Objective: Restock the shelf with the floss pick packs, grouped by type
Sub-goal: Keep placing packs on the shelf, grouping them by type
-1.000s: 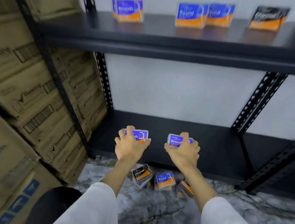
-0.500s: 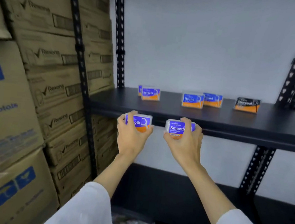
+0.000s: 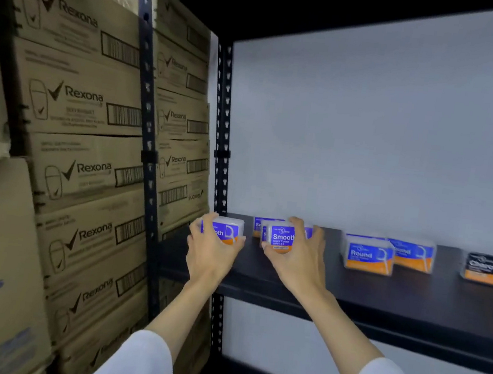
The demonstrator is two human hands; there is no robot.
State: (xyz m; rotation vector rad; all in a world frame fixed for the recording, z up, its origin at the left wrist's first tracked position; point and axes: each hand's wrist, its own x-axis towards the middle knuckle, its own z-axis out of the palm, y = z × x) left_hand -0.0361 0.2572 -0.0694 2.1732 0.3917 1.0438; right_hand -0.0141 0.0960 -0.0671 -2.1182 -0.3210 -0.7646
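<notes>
Against the left side of the view, stacked cardboard boxes are packed tight to the black upright of the rack, presumably as stored stock kept out of the working space. Next in size, the black shelf is seen at chest height against a pale back wall, and packs are lined up along it by type: a black charcoal pack is stood far right, two round packs are set just beside each other in the middle, and a smooth pack on the shelf is stood at the left end, partly hidden. That left end is judged to be the smooth group, which is why both hands are brought there.

A left smooth pack is gripped by the left hand, its fingers curled round the sides, label kept facing outward. A right smooth pack is pinched by the right hand between thumb and curled fingers, held just in front of the standing one. Whether either pack is already resting on the shelf cannot be told. The packs are held upright, likely so they can be set down face forward.
</notes>
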